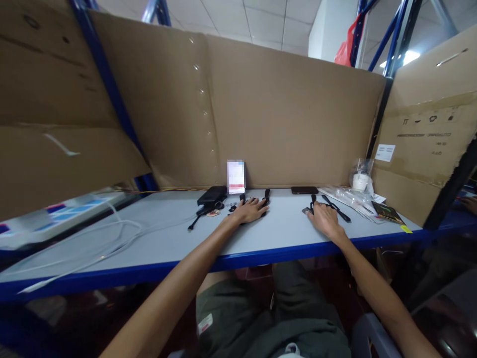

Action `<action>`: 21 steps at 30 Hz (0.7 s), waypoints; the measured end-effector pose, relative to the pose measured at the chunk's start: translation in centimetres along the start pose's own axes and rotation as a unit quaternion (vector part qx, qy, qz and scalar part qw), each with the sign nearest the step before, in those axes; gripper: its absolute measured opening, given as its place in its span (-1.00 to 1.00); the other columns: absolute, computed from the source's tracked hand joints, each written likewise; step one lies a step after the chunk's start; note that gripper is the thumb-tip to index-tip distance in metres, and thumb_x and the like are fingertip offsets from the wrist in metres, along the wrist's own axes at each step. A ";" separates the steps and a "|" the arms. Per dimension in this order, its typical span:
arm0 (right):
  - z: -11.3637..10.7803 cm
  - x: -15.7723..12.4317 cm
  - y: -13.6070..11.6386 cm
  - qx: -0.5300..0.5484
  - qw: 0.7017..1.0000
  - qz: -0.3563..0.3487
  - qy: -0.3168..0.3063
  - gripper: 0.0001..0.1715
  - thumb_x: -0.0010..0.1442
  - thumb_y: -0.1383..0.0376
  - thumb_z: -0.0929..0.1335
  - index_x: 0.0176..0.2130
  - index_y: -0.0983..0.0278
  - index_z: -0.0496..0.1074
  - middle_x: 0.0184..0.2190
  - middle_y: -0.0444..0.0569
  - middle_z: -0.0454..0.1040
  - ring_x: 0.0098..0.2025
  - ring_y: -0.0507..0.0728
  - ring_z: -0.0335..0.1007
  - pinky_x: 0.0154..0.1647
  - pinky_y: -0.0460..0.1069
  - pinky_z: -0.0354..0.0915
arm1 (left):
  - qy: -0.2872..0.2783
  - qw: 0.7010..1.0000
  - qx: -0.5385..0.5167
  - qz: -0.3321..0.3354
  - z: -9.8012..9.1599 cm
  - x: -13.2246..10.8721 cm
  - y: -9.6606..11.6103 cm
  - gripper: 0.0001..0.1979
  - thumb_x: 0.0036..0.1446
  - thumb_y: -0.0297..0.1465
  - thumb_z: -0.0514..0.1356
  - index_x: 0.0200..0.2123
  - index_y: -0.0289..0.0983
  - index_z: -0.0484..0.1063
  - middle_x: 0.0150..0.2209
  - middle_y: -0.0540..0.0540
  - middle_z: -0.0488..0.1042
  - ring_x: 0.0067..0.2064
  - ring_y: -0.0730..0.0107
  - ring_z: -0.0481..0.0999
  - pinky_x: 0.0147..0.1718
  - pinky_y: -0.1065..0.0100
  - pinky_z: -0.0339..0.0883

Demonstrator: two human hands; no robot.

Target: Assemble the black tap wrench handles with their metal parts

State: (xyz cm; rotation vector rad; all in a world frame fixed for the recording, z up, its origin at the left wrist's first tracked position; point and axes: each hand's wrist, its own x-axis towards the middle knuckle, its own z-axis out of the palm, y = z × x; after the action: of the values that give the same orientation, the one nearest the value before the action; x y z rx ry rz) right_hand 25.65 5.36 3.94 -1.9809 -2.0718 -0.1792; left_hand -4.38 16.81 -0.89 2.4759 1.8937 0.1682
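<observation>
My left hand (249,211) lies flat on the grey shelf top (156,233), fingers stretched out over small black parts (265,198) near the middle. My right hand (325,219) rests palm down to the right, its fingers curled over a small black piece (311,205) beside a thin black strap (337,208). A black box (212,195) with a cable (194,221) sits just left of my left hand. A white card (236,177) stands against the cardboard behind it.
A dark phone (304,190) lies at the back. Clear plastic bags (354,196) and a dark leaflet (387,213) are at the right. White cables (112,238) trail on the left. Cardboard sheets (283,114) wall the back and sides. Another person's hand (470,203) shows at far right.
</observation>
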 end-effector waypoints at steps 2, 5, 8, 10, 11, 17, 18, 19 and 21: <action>0.4 0.6 0.4 0.005 1.000 -0.001 -0.012 -0.58 0.38 0.26 0.29 0.14 0.45 0.38 0.00 0.36 0.57 0.06 0.38 0.54 -0.05 0.07 0.32 | -0.002 1.000 -0.002 0.001 0.0 0.1 -0.1 -0.29 0.38 0.07 -0.19 0.48 -0.08 0.02 0.50 -0.20 0.02 0.51 -0.09 -0.06 0.39 -0.25 -0.25; 0.8 1.0 2.0 0.014 1.000 0.010 -0.026 -0.54 0.32 0.31 0.31 0.16 0.46 0.36 -0.03 0.35 0.58 0.02 0.36 0.56 -0.13 0.04 0.31 | -0.002 1.000 -0.008 0.003 0.1 0.3 -0.2 -0.28 0.37 0.08 -0.18 0.48 -0.08 0.03 0.49 -0.20 0.03 0.51 -0.08 -0.05 0.39 -0.24 -0.26; 1.0 1.5 3.7 0.029 0.999 0.013 -0.035 -0.57 0.28 0.24 0.34 0.08 0.40 0.43 -0.08 0.27 0.61 -0.03 0.32 0.56 -0.18 0.00 0.27 | 0.002 1.000 -0.015 0.003 0.1 0.4 -0.1 -0.27 0.37 0.09 -0.18 0.47 -0.09 0.05 0.49 -0.22 0.03 0.51 -0.10 -0.04 0.39 -0.23 -0.27; 1.2 2.0 4.2 0.044 0.999 0.002 -0.030 -0.63 0.26 0.25 0.35 0.03 0.36 0.47 -0.11 0.20 0.62 -0.05 0.27 0.55 -0.18 -0.03 0.25 | 0.007 1.000 -0.020 0.006 0.1 0.4 -0.1 -0.27 0.36 0.09 -0.17 0.47 -0.10 0.06 0.49 -0.22 0.04 0.50 -0.11 -0.03 0.39 -0.23 -0.25; 1.4 2.2 4.3 0.053 0.998 -0.005 -0.024 -0.65 0.26 0.28 0.35 0.01 0.35 0.48 -0.13 0.17 0.63 -0.06 0.25 0.55 -0.17 -0.04 0.24 | 0.010 1.000 -0.022 0.007 0.0 0.3 0.0 -0.27 0.36 0.09 -0.16 0.47 -0.09 0.07 0.49 -0.22 0.05 0.50 -0.11 -0.02 0.39 -0.23 -0.24; 1.8 2.6 3.6 0.125 0.991 -0.038 0.034 -0.54 0.23 0.35 0.31 0.11 0.39 0.47 -0.22 0.11 0.61 -0.14 0.22 0.53 -0.19 -0.04 0.25 | 0.029 0.999 -0.029 0.015 -0.1 0.0 0.1 -0.33 0.39 0.05 -0.15 0.44 -0.08 0.14 0.46 -0.22 0.14 0.48 -0.12 0.03 0.38 -0.24 -0.20; 1.8 2.4 3.7 0.139 0.989 -0.040 0.041 -0.48 0.23 0.35 0.31 0.16 0.39 0.44 -0.22 0.09 0.61 -0.16 0.22 0.53 -0.21 -0.03 0.26 | 0.031 0.999 -0.029 0.014 -0.1 -0.1 0.1 -0.33 0.39 0.04 -0.15 0.44 -0.08 0.14 0.46 -0.22 0.14 0.48 -0.13 0.03 0.38 -0.25 -0.20; 1.8 2.0 3.8 0.152 0.986 -0.043 0.045 -0.43 0.22 0.34 0.31 0.20 0.38 0.41 -0.25 0.05 0.60 -0.20 0.20 0.52 -0.24 -0.04 0.26 | 0.032 0.999 -0.029 0.013 0.0 -0.1 0.2 -0.34 0.40 0.04 -0.15 0.44 -0.08 0.13 0.46 -0.22 0.15 0.49 -0.13 0.02 0.37 -0.26 -0.21; 1.5 1.0 4.3 0.195 0.979 -0.053 0.027 -0.34 0.16 0.34 0.33 0.25 0.37 0.40 -0.39 -0.07 0.55 -0.36 0.13 0.45 -0.36 -0.07 0.23 | 0.036 0.999 -0.029 0.012 0.1 0.0 0.4 -0.37 0.42 0.02 -0.12 0.43 -0.09 0.14 0.45 -0.23 0.16 0.49 -0.13 0.02 0.38 -0.28 -0.21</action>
State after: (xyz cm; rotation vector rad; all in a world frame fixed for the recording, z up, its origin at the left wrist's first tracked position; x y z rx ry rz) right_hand 29.70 7.03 2.34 -1.6165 -1.9963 0.1418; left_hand -3.96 16.75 -0.91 2.4874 1.8583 0.3111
